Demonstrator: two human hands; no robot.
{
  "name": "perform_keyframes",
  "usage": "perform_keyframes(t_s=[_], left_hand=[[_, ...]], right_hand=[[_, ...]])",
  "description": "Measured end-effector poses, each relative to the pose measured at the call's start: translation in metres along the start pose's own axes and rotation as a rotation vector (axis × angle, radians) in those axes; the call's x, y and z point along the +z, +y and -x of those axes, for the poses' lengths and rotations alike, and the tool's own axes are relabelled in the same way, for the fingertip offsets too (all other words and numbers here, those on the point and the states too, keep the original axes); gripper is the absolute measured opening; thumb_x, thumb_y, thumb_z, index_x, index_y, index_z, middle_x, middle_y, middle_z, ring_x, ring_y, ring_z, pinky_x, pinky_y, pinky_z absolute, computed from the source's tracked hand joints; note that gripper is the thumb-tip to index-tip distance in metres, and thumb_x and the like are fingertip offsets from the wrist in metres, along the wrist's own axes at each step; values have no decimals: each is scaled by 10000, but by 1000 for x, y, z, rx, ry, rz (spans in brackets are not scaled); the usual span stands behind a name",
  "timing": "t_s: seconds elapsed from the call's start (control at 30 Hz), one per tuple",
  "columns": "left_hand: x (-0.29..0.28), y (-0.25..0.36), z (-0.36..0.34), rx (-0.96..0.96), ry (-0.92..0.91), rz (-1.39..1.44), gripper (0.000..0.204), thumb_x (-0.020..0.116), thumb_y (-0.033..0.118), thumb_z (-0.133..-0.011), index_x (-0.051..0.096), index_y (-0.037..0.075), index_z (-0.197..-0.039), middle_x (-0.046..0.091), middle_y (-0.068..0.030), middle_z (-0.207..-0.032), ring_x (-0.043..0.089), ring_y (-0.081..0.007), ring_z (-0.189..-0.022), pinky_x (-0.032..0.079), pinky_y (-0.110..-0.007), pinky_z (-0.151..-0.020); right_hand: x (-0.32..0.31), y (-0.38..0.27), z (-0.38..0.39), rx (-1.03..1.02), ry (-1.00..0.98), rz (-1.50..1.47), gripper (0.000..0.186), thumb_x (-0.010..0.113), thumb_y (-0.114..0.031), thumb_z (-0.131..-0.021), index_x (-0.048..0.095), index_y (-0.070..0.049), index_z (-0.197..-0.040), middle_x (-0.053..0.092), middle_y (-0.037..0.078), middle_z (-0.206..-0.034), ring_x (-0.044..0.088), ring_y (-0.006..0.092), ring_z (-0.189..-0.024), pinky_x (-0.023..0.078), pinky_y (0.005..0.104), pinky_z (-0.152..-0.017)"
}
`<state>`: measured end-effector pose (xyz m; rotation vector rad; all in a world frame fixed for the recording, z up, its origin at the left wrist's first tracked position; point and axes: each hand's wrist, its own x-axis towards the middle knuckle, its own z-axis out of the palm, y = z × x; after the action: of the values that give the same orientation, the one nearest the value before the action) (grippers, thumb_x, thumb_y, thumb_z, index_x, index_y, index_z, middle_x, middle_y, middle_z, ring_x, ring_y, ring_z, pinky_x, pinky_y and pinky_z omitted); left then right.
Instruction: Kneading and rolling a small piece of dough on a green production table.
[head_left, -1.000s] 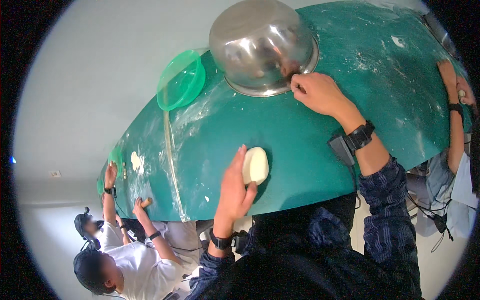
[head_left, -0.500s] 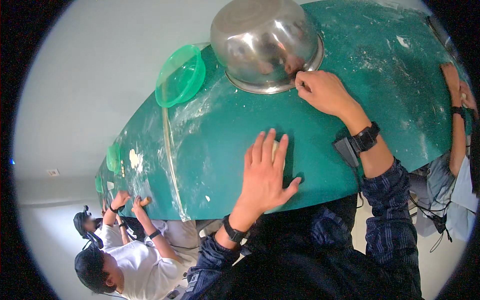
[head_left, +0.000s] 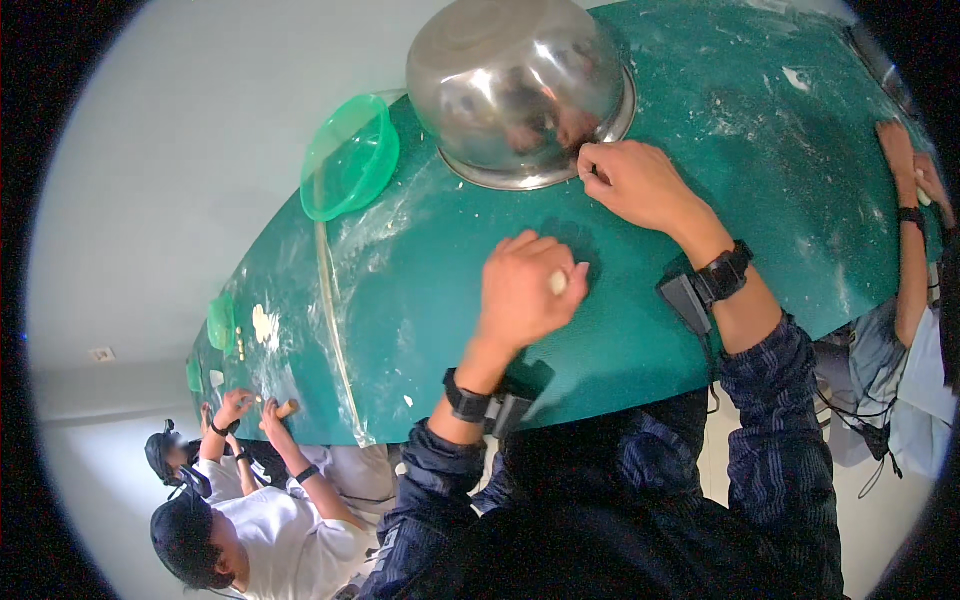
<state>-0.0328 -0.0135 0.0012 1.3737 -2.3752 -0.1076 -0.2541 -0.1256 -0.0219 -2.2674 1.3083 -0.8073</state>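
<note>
My left hand (head_left: 525, 290) is above the green table, its fingers curled round a small pale lump of dough (head_left: 559, 282). Most of the lump is hidden by the fingers. A large steel bowl (head_left: 510, 90) sits upside down at the far side of the table. At its near right rim is my right hand (head_left: 635, 185), the fingers closed against the edge; the fingertips are partly hidden.
The green table (head_left: 600, 350) carries streaks of flour. A green plastic basin (head_left: 350, 160) stands left of the bowl. Farther left, a person in white (head_left: 290, 530) handles a rolling pin (head_left: 287, 409) near flour and dough pieces. Another person's hands (head_left: 897, 150) work at the far right.
My left hand was spread flat over the dough on the table; now it has closed round the dough and lifted. The right hand stays at the bowl's rim.
</note>
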Motion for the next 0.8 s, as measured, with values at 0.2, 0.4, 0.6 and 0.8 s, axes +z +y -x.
perform_keyframes(t_s=[0.2,0.4,0.6,0.8], left_hand=[[-31,-52,41,-114,28,469,359,637,269,-1034,754,82,-1318,723,-156,-1397,624,-350,-1310,459,-481,-1139],[-66,-42,98,-166,-114,254,614,551,274,-1039,549,84,-1623,292,-272,-1791,379,-482,-1583,233,-558,-1340],[-70,5,107,-172,-215,298,756,679,301,-948,470,44,-1627,364,-285,-1745,349,-502,-1609,281,-588,-1318],[-46,36,58,34,-120,82,441,764,328,-881,761,117,-1268,627,-196,-1492,570,-435,-1396,435,-571,-1187]], right_hand=[[0,-2,3,-30,10,-24,110,699,-178,-920,679,-78,-961,720,143,-839,701,384,-813,527,520,-727],[1,-2,4,-19,13,-20,114,700,-183,-923,680,-77,-961,720,140,-830,701,380,-805,528,520,-728],[-3,-4,3,33,-35,-32,149,685,-229,-953,688,-80,-961,759,167,-897,729,434,-876,566,568,-779],[-2,-3,2,15,-21,-27,146,687,-225,-949,685,-79,-945,748,175,-870,727,437,-868,562,572,-774]])
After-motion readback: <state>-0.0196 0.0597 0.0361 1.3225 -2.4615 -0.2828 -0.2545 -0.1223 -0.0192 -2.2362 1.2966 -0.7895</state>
